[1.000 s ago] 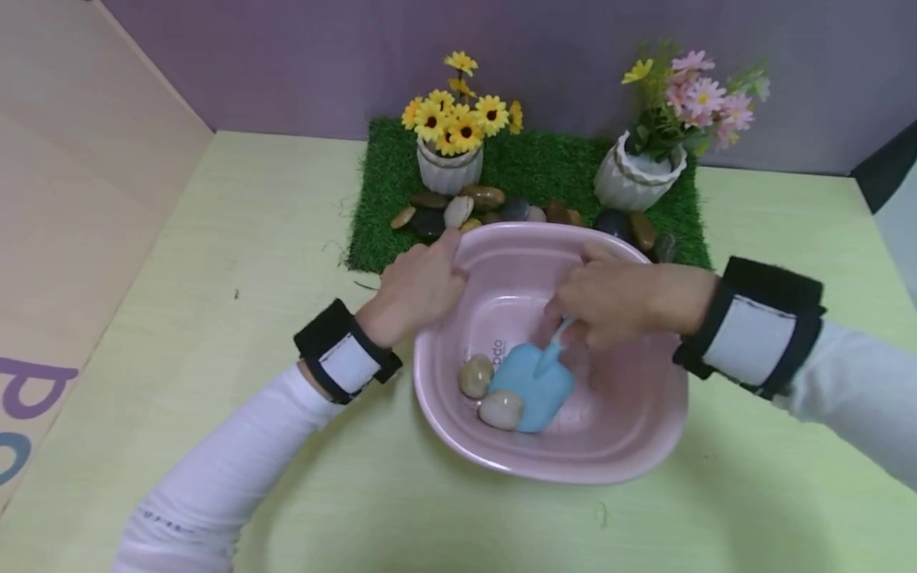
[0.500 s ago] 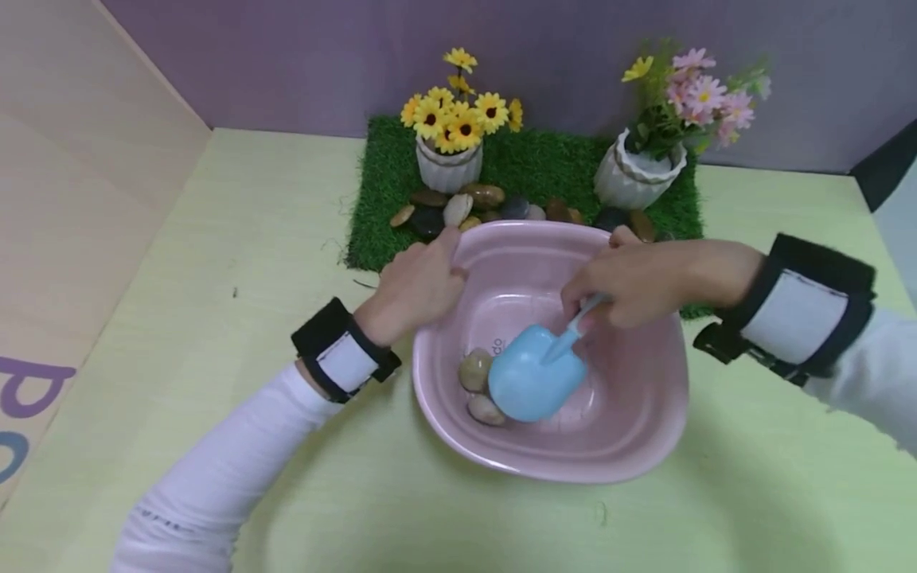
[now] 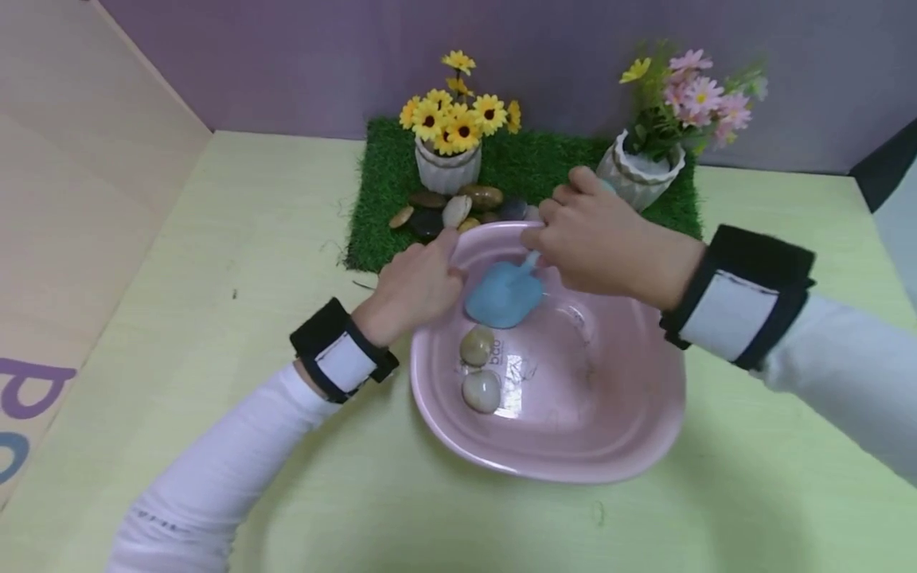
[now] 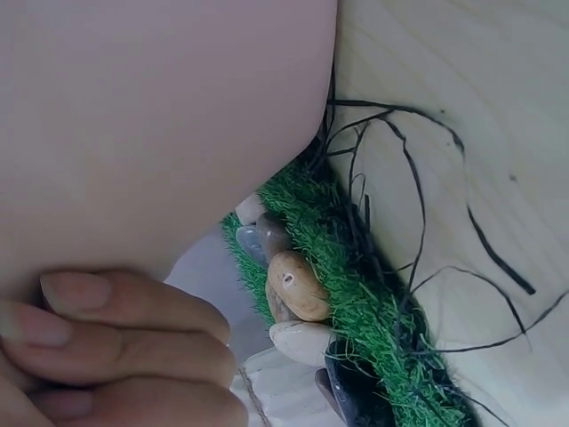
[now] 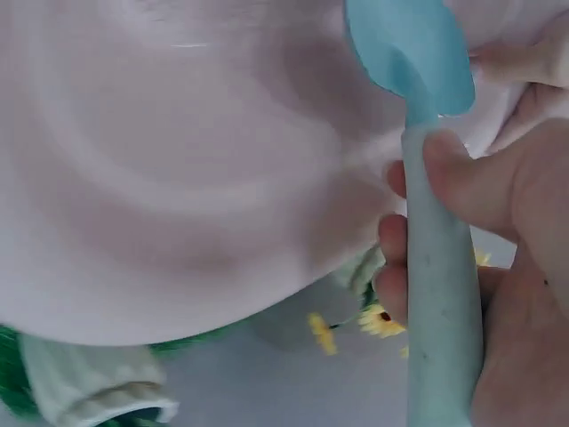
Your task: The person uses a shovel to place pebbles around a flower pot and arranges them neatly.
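A pink plastic basin [image 3: 623, 382] stands on the table, overlapping the front of a turf mat. My left hand [image 3: 419, 274] grips its upper-left rim; in the left wrist view the fingers [image 4: 133, 347] curl in below the basin's side. The right hand [image 3: 602, 235], over the far rim, holds a blue toy shovel [image 3: 505, 294] by its pale handle [image 5: 442, 294], fingers and thumb wrapped round it. The shovel's blade is over the far left of the basin, face not clearly seen. A tan stone [image 3: 477, 346] and a whitish stone [image 3: 481, 391] lie at the basin's left side.
Behind the basin, the green turf mat [image 3: 376, 199] bears several pebbles [image 3: 480, 196], a white pot of yellow flowers [image 3: 448, 169] and another pot with pink flowers [image 3: 637, 179]. A purple wall [image 3: 286, 64] rises at the back. Black strands [image 4: 418, 196] trail beside the mat.
My right hand has moved the shovel away from the stones to the basin's far left side, after first drawing back right. Both stones have shifted slightly. The left hand has stayed on the rim.
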Available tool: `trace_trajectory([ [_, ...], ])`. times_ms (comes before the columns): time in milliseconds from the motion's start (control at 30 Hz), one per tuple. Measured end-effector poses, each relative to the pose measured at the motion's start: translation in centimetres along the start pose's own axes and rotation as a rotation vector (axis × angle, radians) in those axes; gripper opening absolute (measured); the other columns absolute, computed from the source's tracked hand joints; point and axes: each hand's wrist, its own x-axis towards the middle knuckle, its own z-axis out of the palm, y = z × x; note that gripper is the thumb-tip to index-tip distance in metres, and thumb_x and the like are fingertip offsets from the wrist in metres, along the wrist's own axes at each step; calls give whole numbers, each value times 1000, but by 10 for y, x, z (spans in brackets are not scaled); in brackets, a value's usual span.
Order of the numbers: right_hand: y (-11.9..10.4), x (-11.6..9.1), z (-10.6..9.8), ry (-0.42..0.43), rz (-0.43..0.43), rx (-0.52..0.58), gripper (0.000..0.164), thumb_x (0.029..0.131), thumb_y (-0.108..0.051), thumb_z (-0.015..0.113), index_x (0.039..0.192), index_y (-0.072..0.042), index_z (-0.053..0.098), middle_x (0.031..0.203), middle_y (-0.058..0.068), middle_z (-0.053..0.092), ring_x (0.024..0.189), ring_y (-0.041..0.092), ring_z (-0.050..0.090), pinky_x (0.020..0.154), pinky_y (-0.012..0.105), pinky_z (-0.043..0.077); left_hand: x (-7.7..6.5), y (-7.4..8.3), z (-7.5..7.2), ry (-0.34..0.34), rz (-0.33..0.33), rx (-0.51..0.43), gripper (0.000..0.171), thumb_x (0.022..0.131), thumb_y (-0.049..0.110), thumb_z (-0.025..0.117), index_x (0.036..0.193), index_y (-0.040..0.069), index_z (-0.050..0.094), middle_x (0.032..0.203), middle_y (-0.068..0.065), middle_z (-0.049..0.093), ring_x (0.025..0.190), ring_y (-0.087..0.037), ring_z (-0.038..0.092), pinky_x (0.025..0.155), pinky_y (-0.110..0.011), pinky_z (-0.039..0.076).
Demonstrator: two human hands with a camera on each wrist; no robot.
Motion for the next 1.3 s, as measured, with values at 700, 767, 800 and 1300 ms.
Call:
trace_trajectory([
  [700, -11, 28, -6, -329, -133, 263, 13, 86, -17, 73, 99, -19, 76, 96, 0, 74, 90, 22, 63, 89, 44, 31, 1, 3, -1, -17, -20, 44, 42, 101, 23, 42, 142, 12, 38, 89, -12, 63, 57, -18, 67, 42, -30, 53],
  [767, -14, 28, -2, -376, -120, 320, 16, 87, -18, 70, 103, -18, 76, 98, -1, 75, 92, 20, 66, 92, 46, 31, 1, 3, -1, -16, -20, 41, 40, 102, 23, 42, 140, 13, 39, 88, -12, 63, 56, -18, 67, 42, -30, 53],
  [800, -15, 27, 0, -403, -117, 345, 17, 88, -18, 69, 104, -18, 75, 100, -1, 75, 94, 19, 67, 94, 47, 31, 0, 3, -1, -13, -19, 42, 39, 102, 23, 42, 139, 13, 40, 87, -12, 62, 56, -18, 67, 42, -30, 53],
  [1300, 16, -7, 9, -574, -5, 602, 7, 91, -28, 67, 95, -32, 72, 88, -15, 70, 80, 11, 52, 86, 42, 20, 1, 0, 1, 15, -10, 43, 37, 102, 24, 43, 137, 13, 42, 89, -13, 62, 58, -21, 66, 43, -30, 53],
])
